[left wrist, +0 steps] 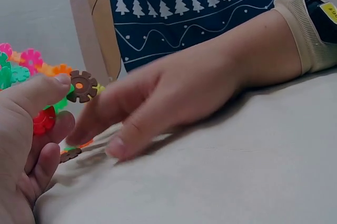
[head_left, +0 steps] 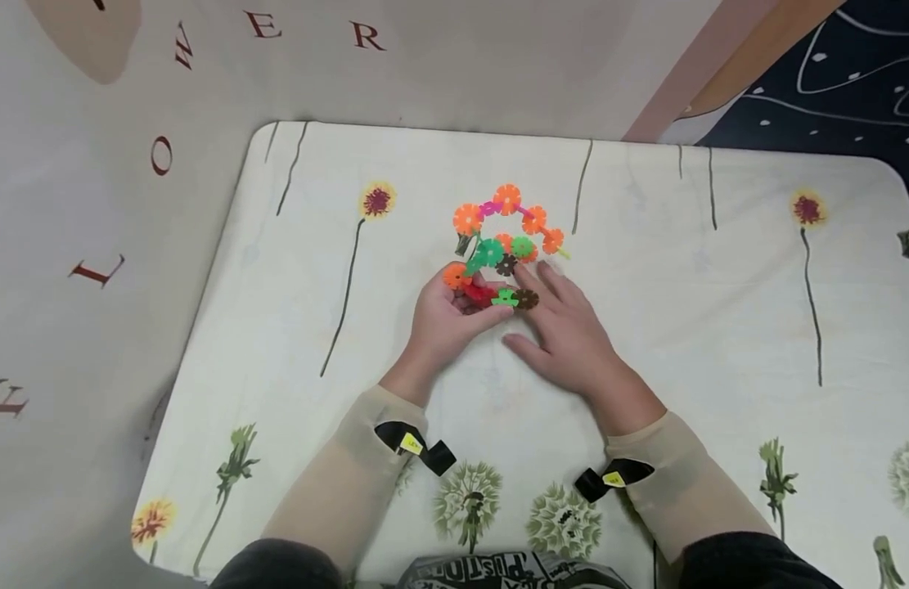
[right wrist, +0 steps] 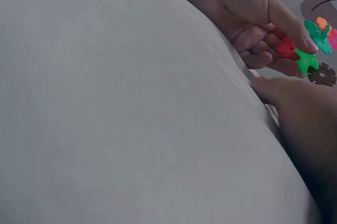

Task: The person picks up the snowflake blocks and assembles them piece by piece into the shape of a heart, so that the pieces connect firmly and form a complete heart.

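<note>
My left hand [head_left: 441, 317] pinches a chain of interlocking plastic flower discs [head_left: 488, 253] between thumb and fingers. The chain's red piece [right wrist: 287, 48] lies at the fingers, followed by a bright green disc [right wrist: 306, 62] and a brown disc [left wrist: 82, 86] at the near end. Teal, orange and pink discs curve away from me in the head view. Beside the chain, my right hand [head_left: 568, 335] has its fingers spread low over the table, blurred in the left wrist view. Close to its fingertips lie loose discs, among them a dark brown one [head_left: 506, 264] and a green one [head_left: 523, 246]; contact cannot be told.
A white cloth with printed flowers covers the table [head_left: 690, 327]. Beyond its far edge stands a pale wall [head_left: 454, 74] with lettering. Dark patterned fabric [head_left: 830, 90] hangs at the back right.
</note>
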{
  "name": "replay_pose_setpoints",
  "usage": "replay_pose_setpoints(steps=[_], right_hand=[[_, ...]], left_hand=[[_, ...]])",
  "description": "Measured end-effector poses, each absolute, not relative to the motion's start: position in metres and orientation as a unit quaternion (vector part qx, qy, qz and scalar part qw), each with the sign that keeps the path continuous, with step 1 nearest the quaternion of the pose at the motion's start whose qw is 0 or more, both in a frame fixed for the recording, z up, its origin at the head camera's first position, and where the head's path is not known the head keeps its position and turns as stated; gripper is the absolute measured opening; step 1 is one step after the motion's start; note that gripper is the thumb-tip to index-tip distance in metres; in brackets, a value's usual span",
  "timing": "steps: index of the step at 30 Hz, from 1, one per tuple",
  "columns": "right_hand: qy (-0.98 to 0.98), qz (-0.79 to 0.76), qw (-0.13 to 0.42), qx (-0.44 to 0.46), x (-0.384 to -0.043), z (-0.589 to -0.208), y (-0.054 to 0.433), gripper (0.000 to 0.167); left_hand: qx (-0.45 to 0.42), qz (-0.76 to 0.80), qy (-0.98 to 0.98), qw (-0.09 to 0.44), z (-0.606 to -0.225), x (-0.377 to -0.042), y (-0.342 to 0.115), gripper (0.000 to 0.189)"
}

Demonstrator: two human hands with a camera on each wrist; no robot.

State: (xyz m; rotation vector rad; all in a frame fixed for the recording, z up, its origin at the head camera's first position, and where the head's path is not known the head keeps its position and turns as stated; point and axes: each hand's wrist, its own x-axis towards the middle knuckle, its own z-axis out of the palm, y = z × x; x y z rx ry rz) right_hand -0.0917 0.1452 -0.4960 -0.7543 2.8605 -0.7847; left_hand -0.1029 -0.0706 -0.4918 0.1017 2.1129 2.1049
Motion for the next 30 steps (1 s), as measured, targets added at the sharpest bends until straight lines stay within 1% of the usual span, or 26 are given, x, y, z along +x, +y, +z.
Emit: replay_pose_setpoints(steps=[3, 8, 12, 16, 19, 22, 25, 28, 30], right_hand=[[0.933, -0.205, 0.065, -0.288, -0.0913, -0.4963, 0.1429, 0.073], [0.937, -0.157, 0.078, -0.301, -0.0913, -0.4965, 0.1407, 0.069], [0.939, -0.156, 0.071, -0.298, -0.0911, -0.4969, 0.1413, 0.066], [0.936, -0.189, 0.038, -0.295, -0.0910, -0.4973, 0.1418, 0.059], [0.928, -0.236, -0.002, -0.290, -0.0922, -0.4992, 0.1416, 0.049], [0.919, -0.286, -0.046, -0.268, -0.0931, -0.5009, 0.1412, 0.040], [0.916, -0.313, -0.084, -0.238, -0.0927, -0.5025, 0.1413, 0.036], [0.919, -0.317, -0.100, -0.211, -0.0913, -0.5035, 0.1418, 0.032], [0.921, -0.320, -0.098, -0.199, -0.0906, -0.5036, 0.1419, 0.030]], left_hand=[[0.040, 0.694, 0.715, 0.074, -0.4929, -0.1015, -0.0725, 0.057], [0.053, 0.698, 0.710, 0.074, -0.4944, -0.1003, -0.0724, 0.053], [0.060, 0.708, 0.699, 0.078, -0.4947, -0.1013, -0.0704, 0.053], [0.062, 0.713, 0.694, 0.078, -0.4953, -0.1021, -0.0691, 0.052], [0.057, 0.715, 0.693, 0.074, -0.4953, -0.1024, -0.0690, 0.048], [0.051, 0.719, 0.690, 0.068, -0.4953, -0.1031, -0.0692, 0.045], [0.048, 0.726, 0.683, 0.065, -0.4947, -0.1034, -0.0690, 0.042], [0.043, 0.734, 0.674, 0.067, -0.4942, -0.1035, -0.0684, 0.040], [0.040, 0.738, 0.671, 0.069, -0.4940, -0.1037, -0.0683, 0.040]])
